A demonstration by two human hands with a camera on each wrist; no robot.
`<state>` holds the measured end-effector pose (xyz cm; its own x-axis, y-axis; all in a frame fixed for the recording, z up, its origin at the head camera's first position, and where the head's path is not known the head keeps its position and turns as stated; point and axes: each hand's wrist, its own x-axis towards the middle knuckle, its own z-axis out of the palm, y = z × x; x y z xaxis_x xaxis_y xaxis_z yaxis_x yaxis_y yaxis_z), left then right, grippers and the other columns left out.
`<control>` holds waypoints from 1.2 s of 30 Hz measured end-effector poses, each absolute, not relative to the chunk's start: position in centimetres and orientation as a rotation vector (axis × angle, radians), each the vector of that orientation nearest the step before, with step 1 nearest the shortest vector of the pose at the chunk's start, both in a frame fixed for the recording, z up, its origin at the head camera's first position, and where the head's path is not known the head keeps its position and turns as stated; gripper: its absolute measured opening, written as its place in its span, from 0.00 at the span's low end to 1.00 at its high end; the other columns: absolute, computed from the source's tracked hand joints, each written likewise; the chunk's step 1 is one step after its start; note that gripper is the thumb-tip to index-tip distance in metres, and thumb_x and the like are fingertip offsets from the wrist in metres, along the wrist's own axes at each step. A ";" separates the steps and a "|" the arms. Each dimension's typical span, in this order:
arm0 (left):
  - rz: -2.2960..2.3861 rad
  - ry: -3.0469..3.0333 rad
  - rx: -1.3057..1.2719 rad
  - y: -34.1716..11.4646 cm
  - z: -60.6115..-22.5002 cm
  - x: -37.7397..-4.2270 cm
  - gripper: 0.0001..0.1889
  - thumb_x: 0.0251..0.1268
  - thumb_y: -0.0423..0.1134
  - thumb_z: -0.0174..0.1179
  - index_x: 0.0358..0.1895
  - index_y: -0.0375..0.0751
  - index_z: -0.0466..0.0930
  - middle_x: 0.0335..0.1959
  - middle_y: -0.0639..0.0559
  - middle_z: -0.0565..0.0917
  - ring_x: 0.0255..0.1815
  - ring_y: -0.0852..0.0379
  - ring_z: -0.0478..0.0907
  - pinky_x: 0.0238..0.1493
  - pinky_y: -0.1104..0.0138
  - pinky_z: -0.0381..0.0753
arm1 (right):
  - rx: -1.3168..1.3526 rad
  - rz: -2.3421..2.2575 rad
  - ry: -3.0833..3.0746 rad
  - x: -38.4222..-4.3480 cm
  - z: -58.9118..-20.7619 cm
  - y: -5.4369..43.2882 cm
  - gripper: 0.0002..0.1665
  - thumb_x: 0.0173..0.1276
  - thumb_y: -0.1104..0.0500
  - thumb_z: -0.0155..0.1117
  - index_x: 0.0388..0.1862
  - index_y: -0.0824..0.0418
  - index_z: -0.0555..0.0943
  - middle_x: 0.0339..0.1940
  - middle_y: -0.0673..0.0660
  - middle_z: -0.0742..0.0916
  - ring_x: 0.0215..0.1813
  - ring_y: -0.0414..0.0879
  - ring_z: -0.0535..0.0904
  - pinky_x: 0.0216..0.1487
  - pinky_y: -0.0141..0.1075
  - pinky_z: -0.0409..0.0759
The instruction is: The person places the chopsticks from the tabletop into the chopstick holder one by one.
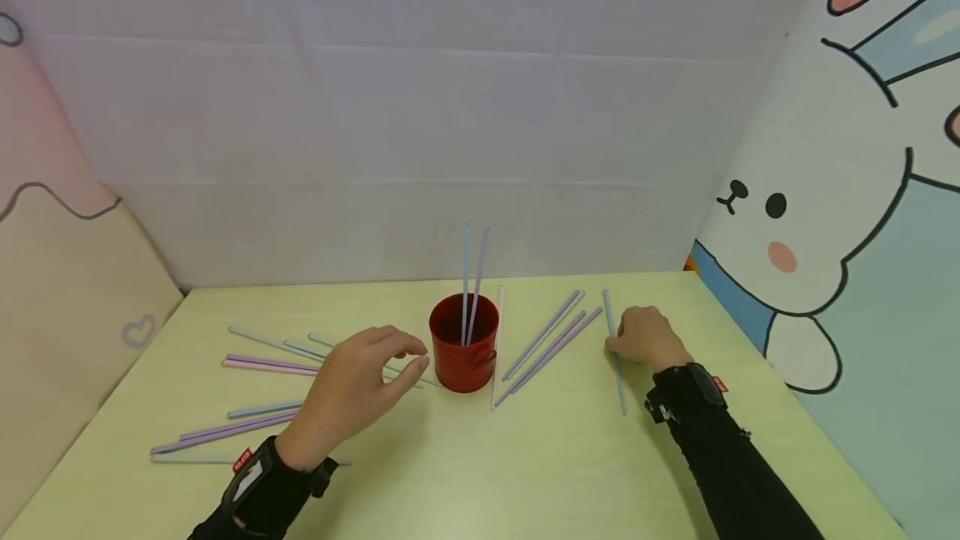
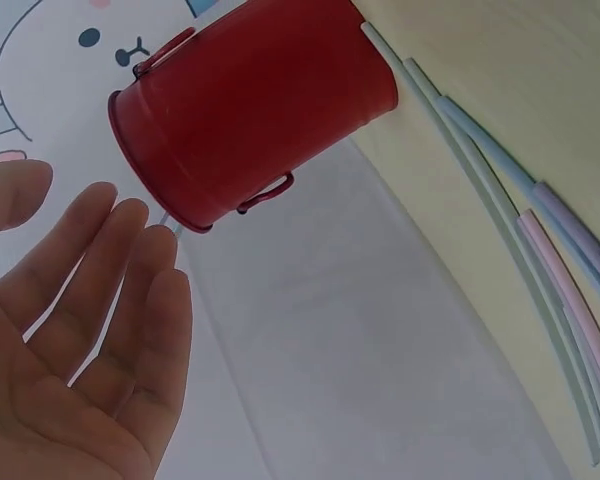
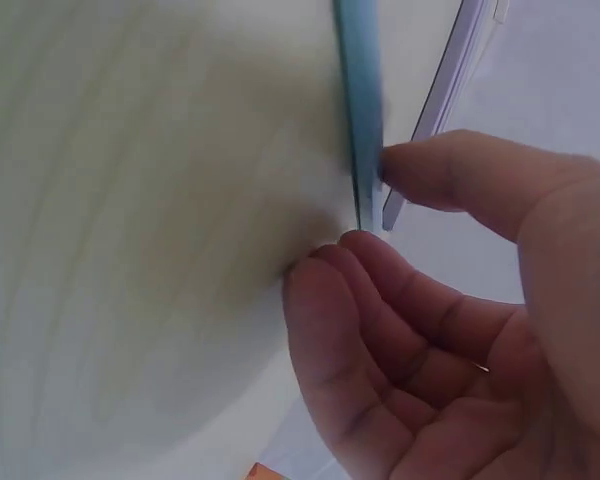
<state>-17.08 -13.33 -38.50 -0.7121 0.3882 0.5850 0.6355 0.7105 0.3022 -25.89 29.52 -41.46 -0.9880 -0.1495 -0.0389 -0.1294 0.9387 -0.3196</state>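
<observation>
A red metal bucket (image 1: 459,365) with small side handles stands mid-table, a blue straw (image 1: 466,273) and a purple straw (image 1: 480,273) upright in it. My left hand (image 1: 367,382) hovers just left of the bucket, fingers loosely bent and holding nothing; the left wrist view shows its palm near the bucket's rim. Over on the right, my right hand (image 1: 647,338) is at a light blue straw (image 1: 619,382) lying on the table. In the right wrist view the thumb presses one side of this straw (image 3: 360,90), with curled fingers at the other; the contact is partly hidden.
Several purple and blue straws (image 1: 551,348) lie between the bucket and my right hand, beside a whitish straw (image 1: 498,348). More pastel straws (image 1: 225,432) spread over the left of the table (image 1: 525,482). A pale sheet (image 1: 450,123) rises behind.
</observation>
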 end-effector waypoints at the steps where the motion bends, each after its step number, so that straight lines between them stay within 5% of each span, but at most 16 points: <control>1: -0.677 -2.431 -0.793 -13.2 -38.6 -17.1 0.04 0.69 0.41 0.73 0.43 0.52 0.90 0.41 0.63 0.89 0.41 0.62 0.85 0.41 0.64 0.86 | -0.210 -0.493 3.035 -25.9 -41.5 29.6 0.19 0.73 0.61 0.69 0.21 0.58 0.75 0.20 0.54 0.75 0.25 0.49 0.68 0.33 0.44 0.67; 11: -0.697 -2.437 -0.823 -13.3 -39.1 -17.1 0.03 0.69 0.41 0.73 0.42 0.55 0.89 0.40 0.64 0.88 0.42 0.63 0.85 0.42 0.64 0.86 | -0.146 -0.552 3.057 -25.3 -41.7 30.9 0.21 0.67 0.63 0.72 0.14 0.59 0.78 0.14 0.54 0.78 0.19 0.48 0.73 0.28 0.43 0.73; 20: -0.780 -2.422 -0.818 -13.4 -38.7 -17.5 0.03 0.71 0.40 0.72 0.43 0.55 0.90 0.41 0.65 0.88 0.41 0.64 0.84 0.41 0.66 0.86 | -0.345 -0.753 3.129 -24.6 -39.7 29.7 0.08 0.74 0.61 0.68 0.38 0.66 0.83 0.29 0.56 0.84 0.28 0.47 0.77 0.37 0.45 0.78; 27: -0.822 -2.380 -0.846 -12.1 -37.6 -17.8 0.04 0.72 0.42 0.71 0.45 0.51 0.90 0.40 0.63 0.88 0.41 0.64 0.83 0.40 0.66 0.85 | -0.500 -1.132 3.046 -23.6 -36.8 25.8 0.04 0.74 0.62 0.67 0.41 0.62 0.85 0.29 0.52 0.87 0.28 0.47 0.87 0.33 0.39 0.83; 36: -0.988 -2.343 -0.847 -9.9 -35.7 -18.5 0.08 0.74 0.39 0.68 0.52 0.44 0.89 0.42 0.58 0.90 0.41 0.64 0.85 0.44 0.66 0.87 | -0.749 -1.470 2.949 -21.2 -35.8 20.4 0.03 0.71 0.65 0.72 0.41 0.61 0.86 0.32 0.50 0.89 0.34 0.42 0.85 0.38 0.34 0.86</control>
<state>-18.46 -9.91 -35.70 -0.7062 0.3592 0.6102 0.6877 0.5532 0.4702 -21.24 20.37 -35.76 -0.8750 -0.2793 0.3954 -0.4839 0.5297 -0.6966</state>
